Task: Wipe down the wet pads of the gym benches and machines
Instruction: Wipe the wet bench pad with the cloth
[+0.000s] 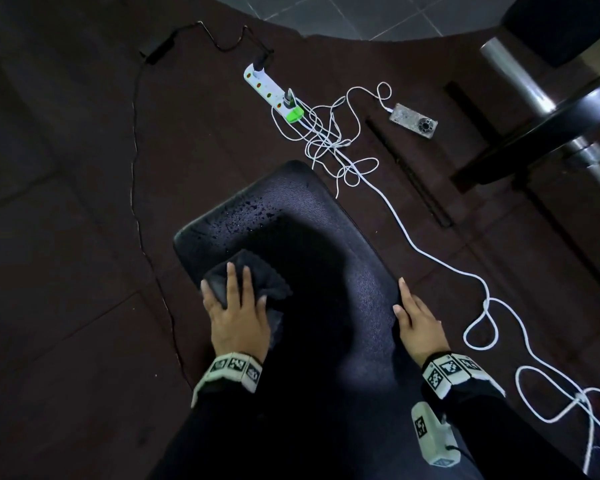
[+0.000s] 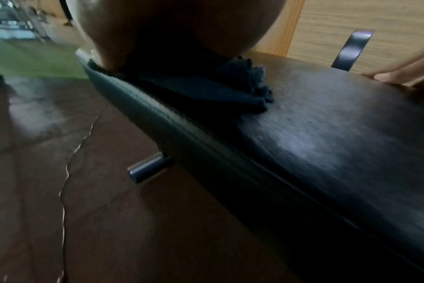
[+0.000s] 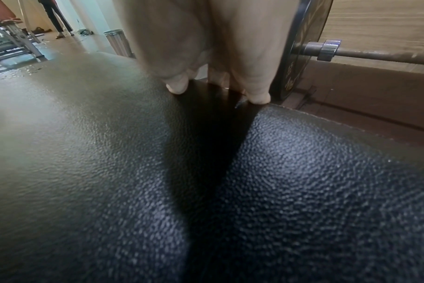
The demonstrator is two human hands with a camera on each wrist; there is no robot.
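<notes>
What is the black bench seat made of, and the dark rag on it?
The bench pad looks like vinyl or fake leather: a pebbly, slightly shiny grain, with water beading on top. The cloth under the left hand looks like soft fuzzy fabric, maybe microfibre: matte, crumpled, fluffy edges.

No legible text is found. Gold markings are seen on the weight plate [image 3: 293,76] just beyond the right hand's [image 3: 206,47] grip, too blurred to be read.

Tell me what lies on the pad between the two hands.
Only bare pad, dark and in shadow, lies between the left hand pressing the cloth and the right hand on the pad's edge. The head view shows this.
</notes>
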